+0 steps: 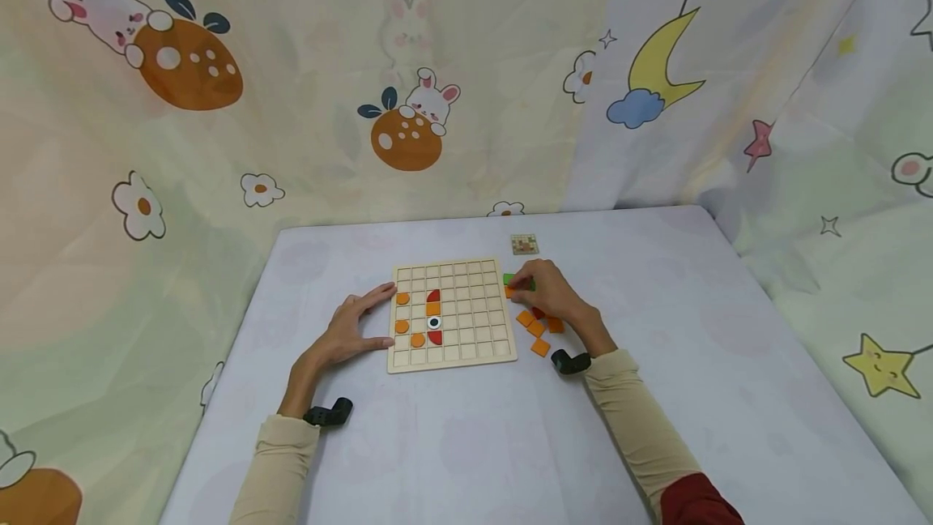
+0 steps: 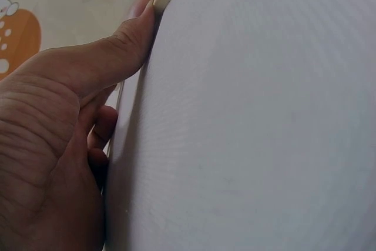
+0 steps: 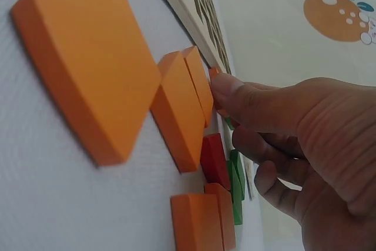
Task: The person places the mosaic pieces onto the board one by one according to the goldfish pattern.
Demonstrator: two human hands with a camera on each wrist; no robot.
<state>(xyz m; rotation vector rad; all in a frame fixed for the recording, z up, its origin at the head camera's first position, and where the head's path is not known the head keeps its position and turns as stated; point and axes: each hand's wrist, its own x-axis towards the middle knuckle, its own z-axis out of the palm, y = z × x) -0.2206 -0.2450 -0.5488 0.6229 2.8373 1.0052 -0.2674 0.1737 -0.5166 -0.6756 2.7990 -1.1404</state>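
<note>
A wooden board [image 1: 472, 314] with a grid of squares lies flat on a white table [image 1: 452, 444]. The left hand [image 1: 342, 334] grasps nothing; its thumb and fingers are spread against the board's left edge. At the board's right edge, toward its far corner, the right hand [image 1: 548, 290] pinches an orange piece [image 3: 215, 73] between thumb and fingertips.

In the board's left part lie three orange discs [image 1: 402, 326]. To their right, one column runs from far to near: a red piece [image 1: 433, 296], an orange square [image 1: 433, 309], an eye piece [image 1: 434, 322] and another red piece [image 1: 435, 338].

Just right of the board are loose orange blocks [image 1: 540, 347], a red block [image 3: 215, 161] and green blocks [image 1: 508, 278]. Beyond the board's far right corner lies a small patterned card [image 1: 524, 245]. A printed cloth [image 1: 496, 136] hangs behind the board.
</note>
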